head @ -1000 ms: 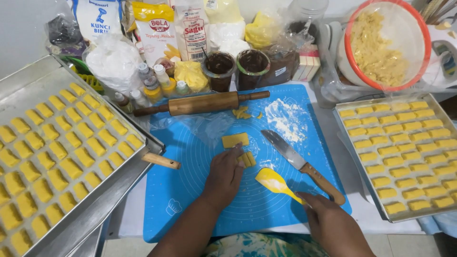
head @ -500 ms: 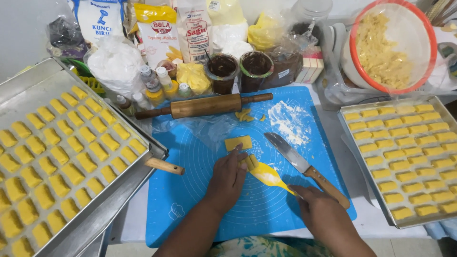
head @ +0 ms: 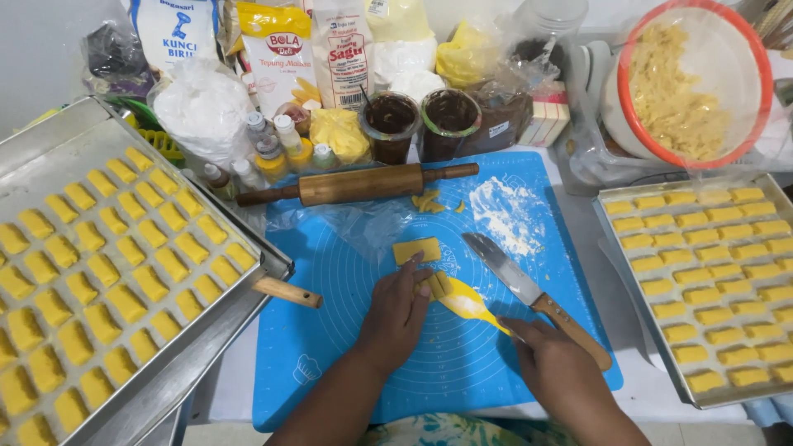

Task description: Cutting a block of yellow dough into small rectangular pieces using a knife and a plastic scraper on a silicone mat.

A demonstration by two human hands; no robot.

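1. Head view, centre of the frame: the left hand (head: 396, 318) lies flat on the blue silicone mat (head: 330, 355), fingers stretched forward and loosely spread, gripping nothing. Its fingertips rest on the small dough pieces (head: 436, 283) and hold them against the mat.

2. Lower right of centre: the right hand (head: 555, 370) is closed around the handle of a yellow plastic scraper (head: 464, 302). The scraper's blade points up and to the left, and its tip meets the small dough pieces right at the left fingertips.

3. The relation that matters: the scraper's long axis runs diagonally from the right hand at lower right to the dough at upper left. The dough lies just ahead of the left fingers and at the far end of the tool, so the left hand is the nearer of the two.

4. Just above the fingertips lies a flat dough square (head: 416, 249), apart from the small pieces and touched by neither hand.

5. To the right of the scraper a wooden-handled knife (head: 529, 289) lies on the mat on a similar diagonal, its handle passing close by the right hand, unheld.

6. Upper centre: a wooden rolling pin (head: 357, 183) lies across the mat's top edge.

7. Left and right edges: two metal trays, left tray (head: 49, 140) and right tray (head: 615, 239), hold rows of cut yellow dough.
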